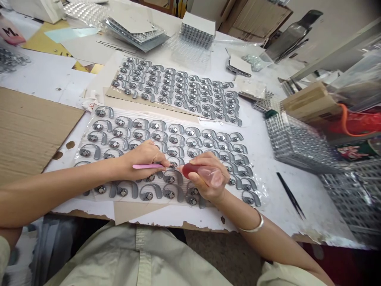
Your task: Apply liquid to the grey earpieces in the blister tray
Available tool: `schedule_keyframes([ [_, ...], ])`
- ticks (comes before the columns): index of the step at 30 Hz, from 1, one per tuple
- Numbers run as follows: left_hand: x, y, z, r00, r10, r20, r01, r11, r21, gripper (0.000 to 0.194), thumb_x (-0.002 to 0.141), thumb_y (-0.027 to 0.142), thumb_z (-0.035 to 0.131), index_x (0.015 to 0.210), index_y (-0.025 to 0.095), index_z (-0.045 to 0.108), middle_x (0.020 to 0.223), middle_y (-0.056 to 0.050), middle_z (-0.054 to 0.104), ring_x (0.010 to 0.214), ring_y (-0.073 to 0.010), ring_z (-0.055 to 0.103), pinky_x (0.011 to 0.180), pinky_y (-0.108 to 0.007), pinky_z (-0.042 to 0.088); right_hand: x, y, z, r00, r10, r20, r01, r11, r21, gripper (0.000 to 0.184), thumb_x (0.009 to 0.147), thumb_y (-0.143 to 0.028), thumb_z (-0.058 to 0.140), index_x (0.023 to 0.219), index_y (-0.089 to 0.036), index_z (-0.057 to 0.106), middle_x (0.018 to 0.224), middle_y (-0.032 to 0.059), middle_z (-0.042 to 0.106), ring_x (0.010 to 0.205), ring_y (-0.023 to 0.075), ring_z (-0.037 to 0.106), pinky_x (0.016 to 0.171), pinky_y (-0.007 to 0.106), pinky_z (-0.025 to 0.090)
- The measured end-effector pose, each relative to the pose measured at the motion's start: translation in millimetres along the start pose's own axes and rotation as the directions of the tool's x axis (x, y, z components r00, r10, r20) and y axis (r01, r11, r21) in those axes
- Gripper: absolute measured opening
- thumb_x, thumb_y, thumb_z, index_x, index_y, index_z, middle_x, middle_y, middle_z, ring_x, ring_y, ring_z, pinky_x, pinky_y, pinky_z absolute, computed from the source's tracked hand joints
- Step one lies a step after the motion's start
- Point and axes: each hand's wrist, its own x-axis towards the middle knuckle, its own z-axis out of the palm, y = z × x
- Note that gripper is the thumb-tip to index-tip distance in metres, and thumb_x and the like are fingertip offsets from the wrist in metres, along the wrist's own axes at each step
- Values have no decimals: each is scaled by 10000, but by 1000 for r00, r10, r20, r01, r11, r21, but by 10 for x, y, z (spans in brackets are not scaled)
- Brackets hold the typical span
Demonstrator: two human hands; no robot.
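Head view. The left hand (144, 159) is closed in a pinch around a slim pink tool (145, 166), which lies nearly level beneath the fingers; its working tip is too small to make out. The right hand (210, 186) grasps a translucent, red-tinted squeeze bottle (202, 174), its narrow end directed towards the left fingertips. Between the hands sits a small grey hooked piece with a round, shiny metallic end (173, 164); whether either hand touches it cannot be told.

Both held items are above the front sheet (133, 110), a white ridged backing with clear film at its margins, carrying rows of similar grey hooked pieces (150, 192). A second group of pieces (181, 85) lies behind it on a brown-edged sheet (119, 96). Black tweezers (290, 194) rest on the white tabletop (268, 174), to the right of the front sheet.

Handling, as judged from appearance: the bottle should be light and soft-walled, best held around its body with gentle pressure, since a firm squeeze could release too much of any contents. The pink tool looks light and calls for a fingertip pinch along its shaft. The hooked pieces appear light, smooth and possibly slippery; the broad grey curve offers a safer hold than the metallic end, whose detail may be fragile.
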Motion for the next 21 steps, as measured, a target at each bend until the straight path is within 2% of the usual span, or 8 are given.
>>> schedule_keyframes([
  [9,-5,27,0,1000,5,9,-6,999,32,111,891,211,559,964,220,643,868,12,710,732,-125,605,791,-296,334,21,9,4,1000,-23,-16,24,999,35,156,739,-240,678,883,-195,638,692,25,629,618,148,559,539,307,484],
  [11,-18,27,8,1000,14,7,-14,998,54,110,893,212,555,963,223,640,871,12,710,735,-130,604,799,-302,330,21,13,7,999,14,-30,-12,998,61,148,730,-245,688,863,-197,645,682,19,630,605,143,561,545,309,489],
  [13,-33,16,21,1000,14,4,-14,998,68,111,894,210,550,967,224,633,891,10,712,749,-134,607,815,-310,324,40,27,-13,992,111,-65,-100,983,153,119,751,-288,673,832,-202,652,661,8,620,552,126,560,493,287,473],
  [15,-46,-1,34,1000,22,0,-21,997,70,114,900,207,536,971,219,624,926,0,713,772,-138,614,834,-317,319,97,52,-76,962,240,-131,-195,939,285,149,782,-355,639,790,-207,643,650,-5,605,472,101,552,395,246,421],
  [17,-53,-11,45,999,36,2,-36,996,80,118,907,205,517,968,212,618,954,-13,712,789,-142,618,841,-319,319,193,89,-192,909,356,-217,-255,886,386,220,785,-418,623,745,-203,613,659,-15,595,417,84,545,324,215,368],
  [21,-53,6,66,999,51,8,-52,989,139,132,916,218,490,958,213,616,941,-20,711,775,-142,614,822,-314,322,435,198,-533,802,506,-319,-326,817,476,365,718,-542,641,697,-189,551,630,-39,561,429,93,570,335,217,398],
])
